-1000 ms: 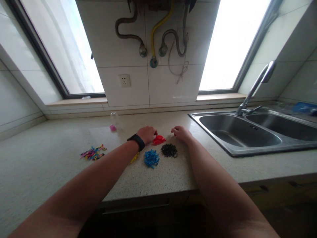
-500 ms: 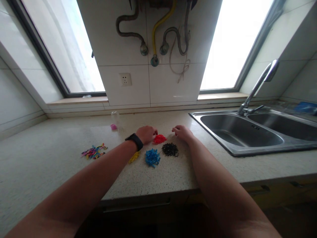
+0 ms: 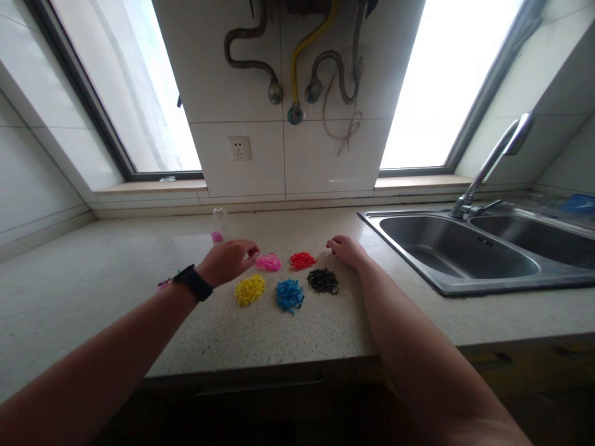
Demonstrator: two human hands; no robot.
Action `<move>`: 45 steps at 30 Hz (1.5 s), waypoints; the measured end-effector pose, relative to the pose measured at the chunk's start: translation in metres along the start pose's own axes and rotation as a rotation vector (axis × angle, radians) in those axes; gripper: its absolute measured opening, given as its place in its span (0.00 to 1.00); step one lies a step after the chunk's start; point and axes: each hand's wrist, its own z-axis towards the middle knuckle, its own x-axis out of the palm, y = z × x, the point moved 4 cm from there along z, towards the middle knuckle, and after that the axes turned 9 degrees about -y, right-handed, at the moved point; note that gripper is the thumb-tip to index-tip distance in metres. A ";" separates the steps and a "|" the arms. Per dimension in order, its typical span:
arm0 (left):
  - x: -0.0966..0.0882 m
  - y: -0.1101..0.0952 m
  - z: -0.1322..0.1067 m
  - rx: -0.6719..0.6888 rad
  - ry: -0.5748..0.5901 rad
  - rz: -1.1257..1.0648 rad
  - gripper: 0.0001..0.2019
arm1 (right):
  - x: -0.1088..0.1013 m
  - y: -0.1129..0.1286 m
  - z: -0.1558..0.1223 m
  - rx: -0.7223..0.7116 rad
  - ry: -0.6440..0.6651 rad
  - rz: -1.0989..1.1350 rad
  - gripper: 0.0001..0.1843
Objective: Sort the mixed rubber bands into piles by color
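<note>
My left hand point(image 3: 230, 259) is over the counter, its curled fingertips just left of a pile of pink rubber bands point(image 3: 268, 262). Its fingers are closed; whether anything small is between them does not show. To the right of a red pile point(image 3: 302, 260), my right hand point(image 3: 346, 250) rests with fingers bent together, and what they hold, if anything, is hidden. Nearer me lie yellow point(image 3: 250, 290), blue point(image 3: 289, 295) and black point(image 3: 323, 281) piles of the same small bands. A mixed-colour pile point(image 3: 165, 284) is mostly covered by my left wrist.
A clear upside-down container point(image 3: 220, 220) stands at the back, with a pink piece point(image 3: 216, 236) by it. To the right is a double steel sink point(image 3: 446, 288) with a tap point(image 3: 493, 164). The counter's front edge point(image 3: 260, 370) runs below the piles.
My left hand has moved left from the red pile, uncovering the pink and yellow piles and covering most of the mixed one. My right hand stays about where it was.
</note>
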 end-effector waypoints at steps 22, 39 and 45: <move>-0.010 0.232 -0.143 -0.598 -0.093 -0.046 0.22 | 0.000 0.000 -0.006 -0.033 0.021 -0.017 0.16; 0.001 0.233 -0.142 -0.567 -0.040 -0.063 0.25 | -0.011 0.062 -0.031 -0.212 -0.134 0.162 0.17; 0.003 0.234 -0.141 -0.552 -0.042 -0.073 0.26 | 0.002 0.175 -0.066 -0.548 0.004 0.132 0.13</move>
